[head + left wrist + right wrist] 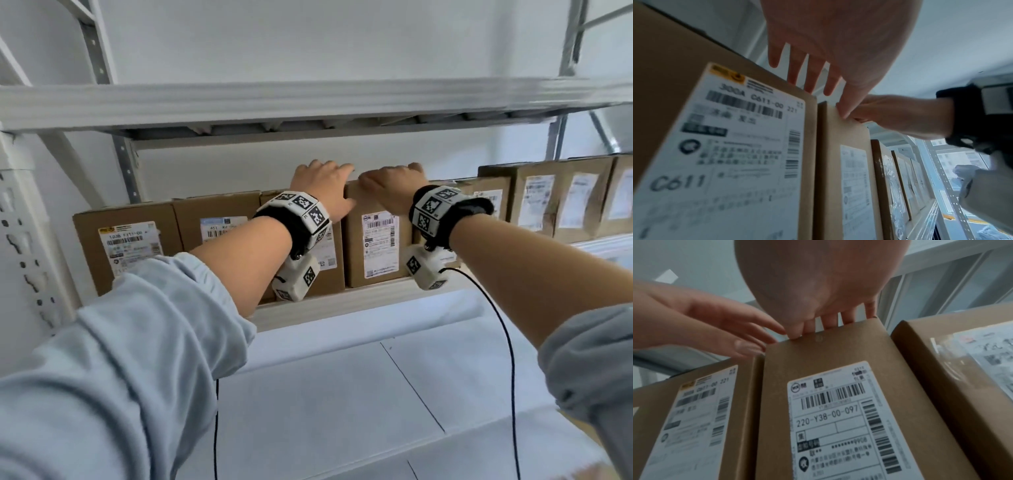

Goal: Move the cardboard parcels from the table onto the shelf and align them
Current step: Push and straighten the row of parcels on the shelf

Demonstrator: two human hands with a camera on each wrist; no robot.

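A row of brown cardboard parcels with white labels stands upright on the shelf. My left hand lies over the top of the C611 parcel, fingers straight, and its thumb touches the neighbouring parcel's top edge. My right hand rests on top of that neighbour, the 220-Y38 parcel. Its fingers reach over the top edge, their tips hidden, and the thumb touches the upper front edge. The 220-Y38 parcel stands taller than the C611 parcel beside it.
More parcels stand to the left and right in the row. An upper shelf board hangs close above the hands. A perforated upright is at the left. The white table lies below, crossed by black wrist cables.
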